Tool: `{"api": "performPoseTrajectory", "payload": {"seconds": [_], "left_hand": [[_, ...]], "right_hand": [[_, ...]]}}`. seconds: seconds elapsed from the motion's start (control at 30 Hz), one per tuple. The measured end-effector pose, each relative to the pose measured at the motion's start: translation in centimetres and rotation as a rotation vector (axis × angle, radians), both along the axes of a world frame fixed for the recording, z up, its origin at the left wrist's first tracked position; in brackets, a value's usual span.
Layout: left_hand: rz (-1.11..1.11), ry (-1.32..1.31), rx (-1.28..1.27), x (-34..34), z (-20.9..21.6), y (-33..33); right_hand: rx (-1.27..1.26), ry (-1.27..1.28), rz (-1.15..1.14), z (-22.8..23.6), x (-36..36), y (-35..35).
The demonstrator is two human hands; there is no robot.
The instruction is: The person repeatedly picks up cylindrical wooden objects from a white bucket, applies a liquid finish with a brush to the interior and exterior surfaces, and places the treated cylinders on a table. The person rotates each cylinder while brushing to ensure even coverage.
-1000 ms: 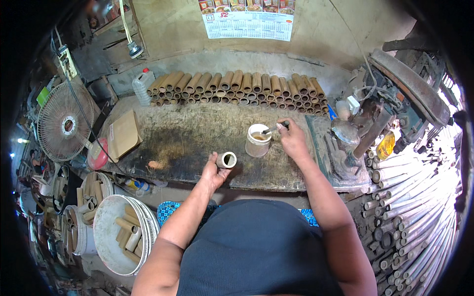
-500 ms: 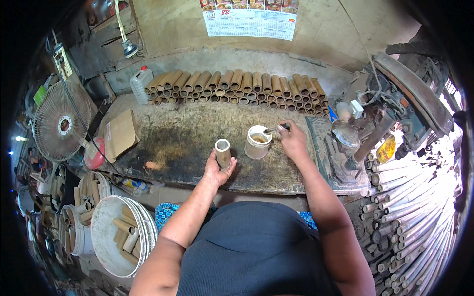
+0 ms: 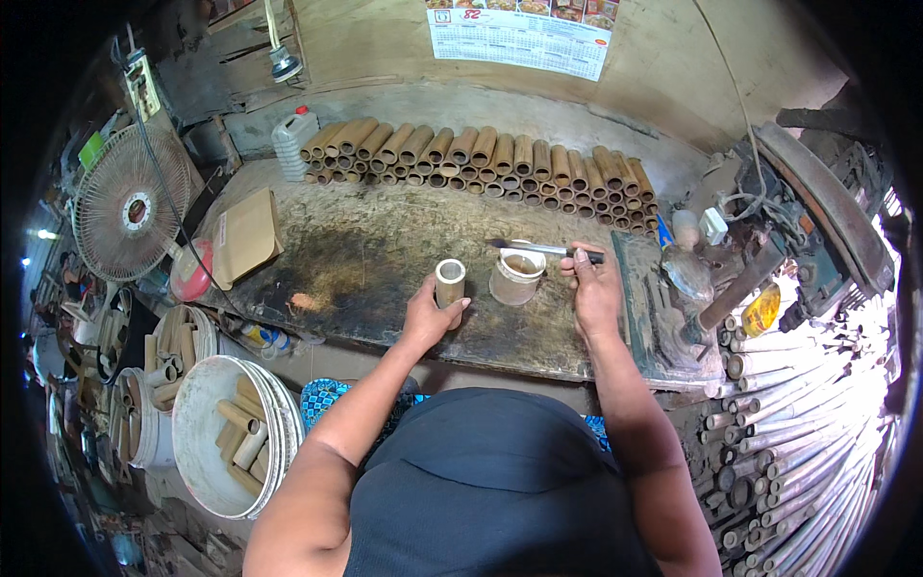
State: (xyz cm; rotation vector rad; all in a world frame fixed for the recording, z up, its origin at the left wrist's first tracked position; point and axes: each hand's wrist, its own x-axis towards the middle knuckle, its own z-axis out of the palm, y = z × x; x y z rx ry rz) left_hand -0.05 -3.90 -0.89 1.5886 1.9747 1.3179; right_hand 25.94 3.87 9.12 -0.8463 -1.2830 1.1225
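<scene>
I have the tube [image 3: 451, 288] in the left hand [image 3: 433, 315], just left of the pot [image 3: 515, 287] and over the near part of the table [image 3: 385, 240]. Its long axis is close to upright, open end up toward my view; I cannot tell whether its base touches the wood.

The relation I watch is brush to tube: the brush [image 3: 540, 248] lies nearly level across my view, above the pot's mouth, its bristles pointing left. That tip sits to the right of the tube's open end and farther from the body, well apart from it. I cannot tell whether the shaft touches the pot's rim.

The left hand is wrapped round the tube, thumb along its right side, forearm slanting in from lower left. The right hand [image 3: 597, 290] pinches the handle just right of the pot, fingers curled, forearm rising steeply from lower right.
</scene>
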Motion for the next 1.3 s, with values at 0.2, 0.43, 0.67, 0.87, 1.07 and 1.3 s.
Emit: {"api": "performPoseTrajectory", "payload": {"seconds": [0.2, 0.43, 0.67, 0.87, 1.07, 1.3], "left_hand": [[-0.079, -0.123, -0.054, 0.1, 0.7, 0.3], [-0.083, -0.090, -0.047, -0.2, 0.3, 0.6], [-0.103, -0.088, -0.101, -0.6, 0.2, 0.6], [-0.069, -0.070, -0.101, -0.4, 0.5, 0.5], [-0.091, -0.088, -0.120, -0.5, 0.5, 0.6], [-0.094, -0.086, -0.115, -0.5, 0.6, 0.6]], "right_hand": [[-0.078, 0.068, 0.179, -0.6, -2.7, -1.1], [-0.125, 0.039, 0.255, -0.9, -3.7, -1.0], [-0.129, 0.039, 0.329, -0.2, -2.9, -1.5], [-0.134, 0.000, 0.333, -0.3, -1.8, -0.9], [-0.145, 0.043, 0.316, -0.7, -0.8, -0.4], [-0.141, 0.009, 0.315, -0.3, 0.4, -0.1]]}}
